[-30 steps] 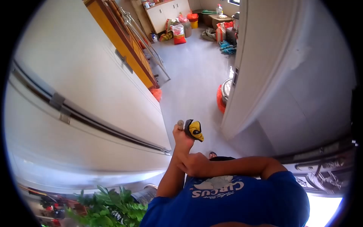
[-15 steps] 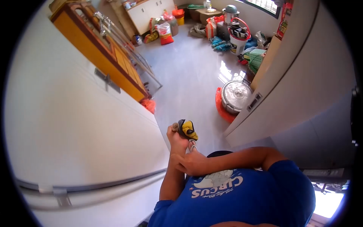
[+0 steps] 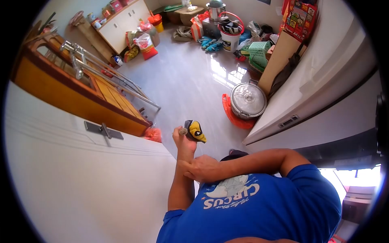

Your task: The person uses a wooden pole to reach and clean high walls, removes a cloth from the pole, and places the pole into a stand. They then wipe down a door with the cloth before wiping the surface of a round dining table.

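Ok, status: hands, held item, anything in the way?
Left hand closed on brown round-ended stick, yellow-and-grey fabric bundle alongside. Right hand at left forearm. Silver round lidded pot on floor, ahead right.

The pot (image 3: 248, 99) stands right of the door (image 3: 77, 178).
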Motion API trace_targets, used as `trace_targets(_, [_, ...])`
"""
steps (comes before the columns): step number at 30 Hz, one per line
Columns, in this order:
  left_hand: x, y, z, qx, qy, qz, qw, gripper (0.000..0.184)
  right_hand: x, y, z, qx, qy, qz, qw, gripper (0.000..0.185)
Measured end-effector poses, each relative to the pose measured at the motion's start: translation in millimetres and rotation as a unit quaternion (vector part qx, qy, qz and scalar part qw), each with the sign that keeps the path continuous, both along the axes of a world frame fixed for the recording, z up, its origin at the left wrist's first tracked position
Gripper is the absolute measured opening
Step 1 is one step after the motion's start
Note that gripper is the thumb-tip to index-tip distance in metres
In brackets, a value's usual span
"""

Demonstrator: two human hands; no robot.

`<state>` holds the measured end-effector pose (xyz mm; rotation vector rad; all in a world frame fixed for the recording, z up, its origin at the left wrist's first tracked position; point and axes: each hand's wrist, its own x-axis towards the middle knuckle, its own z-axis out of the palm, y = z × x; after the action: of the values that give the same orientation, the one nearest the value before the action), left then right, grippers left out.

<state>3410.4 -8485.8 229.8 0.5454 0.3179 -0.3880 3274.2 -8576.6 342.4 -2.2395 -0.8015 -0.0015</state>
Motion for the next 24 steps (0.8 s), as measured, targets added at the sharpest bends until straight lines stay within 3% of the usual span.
trace_targets(4, [34, -10, 3, 0.049, -0.092, -0.004, 0.995, 0.019, 40, 12, 2, 0.013, 0.095, -0.028, 0.995, 0.018])
trace_targets(7, [68, -22, 4, 0.013, 0.007, -0.031, 0.999, 0.018, 70, 14, -7, 0.051, 0.157, -0.033, 0.986, 0.020])
trace_targets(12, [128, -31, -21, 0.057, -0.046, -0.074, 0.995, 0.019, 126, -3, -1, 0.008, 0.170, -0.038, 0.985, 0.022])
trace_targets(14, [173, -31, -51, 0.065, -0.046, -0.107, 0.991, 0.027, 157, -14, 0, 0.023, 0.174, -0.063, 0.982, 0.022])
trace_targets(17, [220, -52, -32, 0.051, 0.059, -0.157, 0.984, 0.042, 201, -32, 7, 0.046, 0.180, -0.099, 0.978, 0.023])
trace_targets(18, [231, -66, -22, 0.053, 0.038, -0.166, 0.984, 0.039, 215, -40, 8, 0.047, 0.182, -0.110, 0.976, 0.024])
trace_targets(20, [253, -90, -11, 0.049, -0.004, -0.173, 0.984, 0.051, 241, -52, 4, 0.033, 0.151, -0.132, 0.979, 0.025])
trace_targets(22, [288, -110, -53, 0.046, -0.025, -0.175, 0.983, 0.043, 264, -67, -2, 0.019, 0.137, -0.139, 0.981, 0.026])
trace_targets(24, [304, -140, -43, 0.034, 0.018, -0.192, 0.981, 0.026, 281, -85, -10, 0.009, 0.144, -0.141, 0.979, 0.027])
